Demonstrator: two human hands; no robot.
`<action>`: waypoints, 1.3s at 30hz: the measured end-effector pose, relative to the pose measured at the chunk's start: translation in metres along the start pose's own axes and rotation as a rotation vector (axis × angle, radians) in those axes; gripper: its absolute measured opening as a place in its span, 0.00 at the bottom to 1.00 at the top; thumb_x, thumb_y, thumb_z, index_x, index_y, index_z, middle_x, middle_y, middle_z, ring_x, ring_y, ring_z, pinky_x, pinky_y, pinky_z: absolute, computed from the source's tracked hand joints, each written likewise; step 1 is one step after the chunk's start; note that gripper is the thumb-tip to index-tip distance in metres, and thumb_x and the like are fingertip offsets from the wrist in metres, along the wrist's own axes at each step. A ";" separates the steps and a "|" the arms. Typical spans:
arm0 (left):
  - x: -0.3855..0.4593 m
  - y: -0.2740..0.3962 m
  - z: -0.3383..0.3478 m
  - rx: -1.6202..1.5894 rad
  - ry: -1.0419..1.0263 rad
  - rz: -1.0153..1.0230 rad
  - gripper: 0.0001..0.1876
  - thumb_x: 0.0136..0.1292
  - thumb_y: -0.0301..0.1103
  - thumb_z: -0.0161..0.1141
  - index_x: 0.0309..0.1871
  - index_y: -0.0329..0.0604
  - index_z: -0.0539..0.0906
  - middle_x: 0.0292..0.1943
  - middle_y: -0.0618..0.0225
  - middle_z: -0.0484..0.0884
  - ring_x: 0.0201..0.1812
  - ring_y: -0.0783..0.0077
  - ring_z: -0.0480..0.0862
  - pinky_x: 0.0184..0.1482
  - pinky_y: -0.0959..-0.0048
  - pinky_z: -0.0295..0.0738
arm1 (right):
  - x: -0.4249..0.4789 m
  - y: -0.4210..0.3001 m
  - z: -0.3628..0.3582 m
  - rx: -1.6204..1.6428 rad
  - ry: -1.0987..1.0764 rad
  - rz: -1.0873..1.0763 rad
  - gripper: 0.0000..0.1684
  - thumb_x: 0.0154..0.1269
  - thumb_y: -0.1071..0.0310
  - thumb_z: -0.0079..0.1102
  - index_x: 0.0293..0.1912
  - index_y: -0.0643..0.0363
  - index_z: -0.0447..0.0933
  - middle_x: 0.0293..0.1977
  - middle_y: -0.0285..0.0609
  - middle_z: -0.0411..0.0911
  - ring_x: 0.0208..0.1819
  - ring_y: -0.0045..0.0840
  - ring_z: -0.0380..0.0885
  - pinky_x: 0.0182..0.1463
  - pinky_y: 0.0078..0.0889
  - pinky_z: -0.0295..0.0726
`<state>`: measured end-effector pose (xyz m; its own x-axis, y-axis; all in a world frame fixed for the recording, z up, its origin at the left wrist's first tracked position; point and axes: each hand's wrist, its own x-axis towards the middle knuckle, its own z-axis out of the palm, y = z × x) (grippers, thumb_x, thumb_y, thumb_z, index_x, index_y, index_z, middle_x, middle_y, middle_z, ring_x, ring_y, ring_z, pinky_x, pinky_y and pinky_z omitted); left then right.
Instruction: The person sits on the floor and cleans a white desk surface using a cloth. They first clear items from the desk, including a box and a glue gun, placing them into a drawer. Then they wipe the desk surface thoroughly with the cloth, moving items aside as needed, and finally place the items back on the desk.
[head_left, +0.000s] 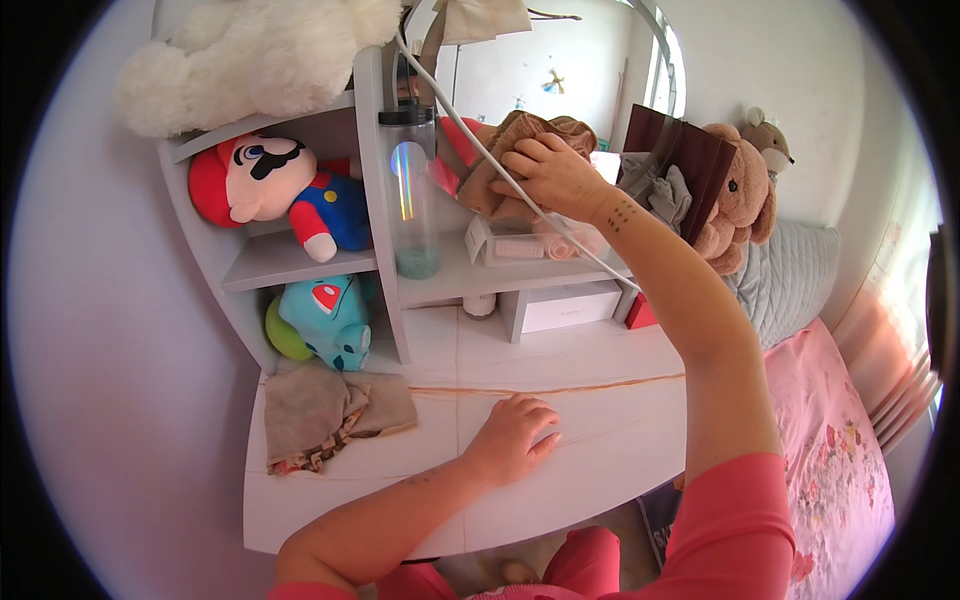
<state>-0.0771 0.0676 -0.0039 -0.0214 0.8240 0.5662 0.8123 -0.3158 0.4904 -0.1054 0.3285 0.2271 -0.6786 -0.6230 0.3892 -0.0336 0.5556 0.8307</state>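
My right hand (555, 176) is pressed on a bunched brown cloth (487, 161), which lies against the lower part of a round-topped mirror (592, 60). Part of the cloth's reflection shows behind it. A white cable (469, 127) slants down across the cloth and past my fingers. My left hand (514, 439) rests on the white marble-patterned tabletop (585, 495), fingers loosely curled and thumb apart, with nothing in it. Left of that hand lies a crumpled beige cloth (337, 412) with a patterned edge.
A grey shelf unit (300, 262) holds a Mario plush (281, 187) and a teal plush (322, 315). Near the mirror stand a clear bottle (415, 195), a clear plastic box (510, 247) and a dark maroon box (697, 172). A brown plush (739, 195) sits by a pink floral bed (825, 435).
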 end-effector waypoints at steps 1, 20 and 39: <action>0.000 0.000 -0.001 0.002 0.005 0.010 0.09 0.60 0.33 0.65 0.42 0.45 0.79 0.45 0.66 0.80 0.51 0.59 0.77 0.55 0.60 0.68 | -0.006 0.000 -0.002 0.004 -0.022 0.032 0.19 0.53 0.60 0.61 0.47 0.36 0.80 0.42 0.29 0.69 0.52 0.28 0.67 0.58 0.36 0.66; 0.003 -0.002 0.000 0.025 0.054 0.022 0.07 0.60 0.31 0.61 0.39 0.40 0.79 0.40 0.59 0.82 0.47 0.53 0.76 0.53 0.58 0.70 | -0.132 -0.141 -0.201 0.263 -0.438 0.625 0.27 0.48 0.66 0.65 0.52 0.49 0.78 0.51 0.40 0.72 0.53 0.38 0.70 0.56 0.42 0.68; -0.098 0.036 -0.103 0.385 0.528 0.057 0.16 0.55 0.24 0.64 0.48 0.41 0.78 0.48 0.58 0.80 0.49 0.52 0.77 0.55 0.57 0.69 | -0.086 -0.297 -0.231 0.974 -0.383 0.598 0.32 0.49 0.57 0.66 0.57 0.52 0.76 0.63 0.52 0.68 0.67 0.43 0.63 0.70 0.48 0.60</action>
<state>-0.1059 -0.0731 0.0262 -0.1762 0.4382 0.8814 0.9690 -0.0800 0.2335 0.1324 0.0893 0.0392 -0.9439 -0.0133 0.3298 -0.0676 0.9858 -0.1536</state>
